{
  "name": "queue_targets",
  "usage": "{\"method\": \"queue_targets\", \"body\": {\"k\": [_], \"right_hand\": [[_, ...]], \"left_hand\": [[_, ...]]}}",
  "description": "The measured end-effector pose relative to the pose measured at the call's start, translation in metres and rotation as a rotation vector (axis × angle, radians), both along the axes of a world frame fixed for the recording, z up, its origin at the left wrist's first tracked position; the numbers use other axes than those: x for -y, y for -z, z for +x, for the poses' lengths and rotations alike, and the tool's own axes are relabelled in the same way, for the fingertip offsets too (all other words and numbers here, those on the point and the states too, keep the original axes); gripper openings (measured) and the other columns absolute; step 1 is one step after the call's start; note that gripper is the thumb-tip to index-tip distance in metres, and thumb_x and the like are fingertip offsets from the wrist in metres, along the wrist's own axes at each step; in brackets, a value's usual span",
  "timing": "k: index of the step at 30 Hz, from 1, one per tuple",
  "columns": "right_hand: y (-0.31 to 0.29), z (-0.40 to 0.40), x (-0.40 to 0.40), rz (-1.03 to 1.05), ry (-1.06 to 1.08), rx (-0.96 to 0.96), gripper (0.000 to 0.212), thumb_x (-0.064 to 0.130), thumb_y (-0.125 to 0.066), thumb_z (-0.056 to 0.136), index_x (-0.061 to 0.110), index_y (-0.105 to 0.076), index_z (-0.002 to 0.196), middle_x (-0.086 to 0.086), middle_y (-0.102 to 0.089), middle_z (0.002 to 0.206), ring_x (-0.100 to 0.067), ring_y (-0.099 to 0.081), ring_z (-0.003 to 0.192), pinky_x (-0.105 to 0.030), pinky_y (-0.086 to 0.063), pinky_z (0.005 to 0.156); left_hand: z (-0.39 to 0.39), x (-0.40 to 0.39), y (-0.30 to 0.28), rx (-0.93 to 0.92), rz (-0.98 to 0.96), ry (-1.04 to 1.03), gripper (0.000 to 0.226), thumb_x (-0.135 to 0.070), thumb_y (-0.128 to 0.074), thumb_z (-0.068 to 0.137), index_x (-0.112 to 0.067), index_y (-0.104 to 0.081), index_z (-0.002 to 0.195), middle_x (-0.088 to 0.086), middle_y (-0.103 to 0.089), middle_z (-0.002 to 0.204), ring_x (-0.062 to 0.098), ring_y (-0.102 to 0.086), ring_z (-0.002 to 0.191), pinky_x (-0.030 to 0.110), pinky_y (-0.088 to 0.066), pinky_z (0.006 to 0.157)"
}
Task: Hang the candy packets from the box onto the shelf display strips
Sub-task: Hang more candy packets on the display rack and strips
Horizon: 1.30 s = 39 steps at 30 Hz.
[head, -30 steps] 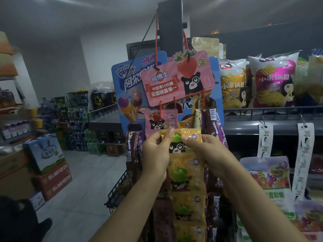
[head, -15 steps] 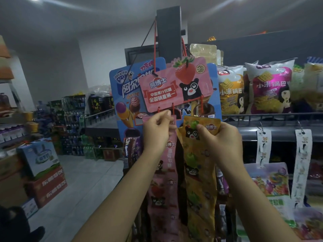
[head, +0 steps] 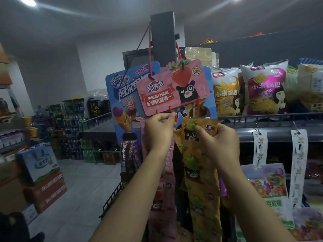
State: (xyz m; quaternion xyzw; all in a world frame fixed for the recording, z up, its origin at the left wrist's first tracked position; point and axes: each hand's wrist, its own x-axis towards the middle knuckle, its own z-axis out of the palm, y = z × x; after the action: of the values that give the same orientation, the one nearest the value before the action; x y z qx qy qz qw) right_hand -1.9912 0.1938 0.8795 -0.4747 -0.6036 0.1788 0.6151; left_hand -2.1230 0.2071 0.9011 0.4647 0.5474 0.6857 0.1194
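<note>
A pink header card [head: 172, 89] with a black bear and a strawberry hangs from red cords on the shelf end. My left hand [head: 160, 130] pinches a red hook [head: 173, 113] at the card's lower edge, above a pink strip of candy packets [head: 166, 193]. My right hand [head: 218, 145] grips the top packet of a yellow strip of candy packets [head: 199, 172], held up just under the card's right side. The yellow strip hangs down between my forearms.
A blue lollipop card [head: 125, 102] hangs behind the pink one. Snack bags [head: 265, 89] fill the upper shelf on the right. Two white display strips [head: 297, 165] hang from the shelf rail [head: 272, 117]. Cartons [head: 42, 179] stand stacked on the floor at left.
My right hand has raised the yellow strip's top packet from chest height up to the card's lower edge. My left hand let go of the packet and took the red hook.
</note>
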Motion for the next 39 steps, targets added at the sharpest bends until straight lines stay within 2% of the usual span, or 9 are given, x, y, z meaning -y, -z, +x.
{"method": "queue_targets", "body": {"k": [4, 8, 12, 15, 19, 26, 30, 35, 39], "right_hand": [[-0.001, 0.004, 0.001, 0.009, 0.017, -0.011, 0.027, 0.037, -0.066, 0.084, 0.012, -0.068, 0.073, -0.002, -0.068, 0.067, -0.019, -0.064, 0.063, -0.043, -0.056, 0.06], [-0.005, 0.0, 0.0, 0.022, 0.018, 0.02, 0.03, 0.039, -0.065, 0.084, 0.01, -0.068, 0.075, -0.001, -0.068, 0.069, -0.017, -0.064, 0.063, -0.038, -0.055, 0.059], [-0.007, -0.016, -0.004, -0.004, -0.021, 0.064, 0.035, 0.039, -0.066, 0.083, 0.005, -0.069, 0.076, -0.006, -0.068, 0.069, -0.021, -0.064, 0.066, -0.042, -0.056, 0.06], [-0.009, -0.028, -0.008, -0.019, -0.068, 0.031, 0.046, 0.044, -0.066, 0.08, -0.002, -0.068, 0.081, -0.015, -0.069, 0.076, -0.03, -0.066, 0.071, -0.049, -0.055, 0.061], [-0.023, -0.038, -0.01, -0.001, -0.107, -0.043, 0.047, 0.043, -0.067, 0.079, -0.004, -0.067, 0.081, -0.021, -0.068, 0.077, -0.037, -0.065, 0.072, -0.052, -0.054, 0.06], [-0.037, -0.056, -0.01, -0.077, -0.264, -0.167, 0.037, 0.035, -0.068, 0.083, 0.0, -0.067, 0.072, -0.015, -0.07, 0.069, -0.032, -0.066, 0.062, -0.047, -0.054, 0.062], [-0.035, -0.053, -0.011, -0.117, -0.412, -0.231, 0.035, 0.033, -0.066, 0.085, -0.002, -0.068, 0.082, -0.02, -0.071, 0.078, -0.04, -0.068, 0.073, -0.054, -0.056, 0.066], [-0.032, -0.043, -0.014, -0.084, -0.565, -0.162, 0.014, 0.022, -0.063, 0.089, 0.01, -0.069, 0.086, -0.009, -0.073, 0.082, -0.024, -0.071, 0.075, -0.043, -0.059, 0.071], [-0.031, -0.04, -0.017, 0.074, -0.456, 0.016, 0.011, 0.024, -0.063, 0.089, 0.015, -0.067, 0.084, -0.005, -0.071, 0.077, -0.023, -0.068, 0.071, -0.041, -0.057, 0.067]], "left_hand": [[0.004, 0.008, -0.012, 0.288, -0.079, 0.221, 0.011, -0.028, -0.069, 0.085, -0.025, -0.066, 0.074, -0.008, -0.067, 0.07, 0.007, -0.059, 0.06, 0.023, -0.048, 0.056], [-0.003, 0.019, -0.024, 0.449, -0.142, 0.371, 0.01, -0.022, -0.07, 0.085, -0.016, -0.063, 0.083, 0.001, -0.067, 0.079, 0.01, -0.066, 0.062, 0.021, -0.055, 0.053], [-0.01, 0.027, -0.028, 0.373, -0.169, 0.362, 0.007, -0.016, -0.069, 0.084, -0.011, -0.066, 0.086, 0.001, -0.068, 0.068, 0.004, -0.064, 0.05, 0.015, -0.05, 0.046], [-0.019, 0.03, -0.029, 0.285, -0.187, 0.314, 0.005, -0.016, -0.07, 0.084, -0.012, -0.067, 0.081, -0.002, -0.066, 0.056, 0.007, -0.061, 0.052, 0.018, -0.049, 0.049], [-0.026, 0.034, -0.027, 0.205, -0.18, 0.295, 0.005, -0.015, -0.07, 0.084, -0.012, -0.068, 0.08, 0.004, -0.069, 0.071, 0.009, -0.062, 0.057, 0.02, -0.053, 0.052], [-0.029, 0.039, -0.023, 0.146, -0.1, 0.283, 0.003, -0.013, -0.07, 0.084, -0.011, -0.069, 0.086, 0.007, -0.07, 0.084, 0.012, -0.069, 0.074, 0.02, -0.053, 0.054], [-0.029, 0.044, -0.02, 0.087, -0.03, 0.253, 0.006, -0.01, -0.071, 0.083, -0.012, -0.067, 0.088, 0.008, -0.07, 0.084, 0.013, -0.07, 0.075, 0.022, -0.055, 0.055], [-0.03, 0.044, -0.017, 0.083, 0.014, 0.224, 0.009, -0.01, -0.072, 0.081, -0.017, -0.067, 0.083, 0.008, -0.07, 0.081, 0.013, -0.071, 0.071, 0.025, -0.057, 0.059], [-0.03, 0.046, -0.018, 0.107, 0.043, 0.232, 0.007, -0.008, -0.073, 0.081, -0.013, -0.068, 0.083, 0.009, -0.071, 0.077, 0.013, -0.071, 0.069, 0.023, -0.058, 0.062]]}}
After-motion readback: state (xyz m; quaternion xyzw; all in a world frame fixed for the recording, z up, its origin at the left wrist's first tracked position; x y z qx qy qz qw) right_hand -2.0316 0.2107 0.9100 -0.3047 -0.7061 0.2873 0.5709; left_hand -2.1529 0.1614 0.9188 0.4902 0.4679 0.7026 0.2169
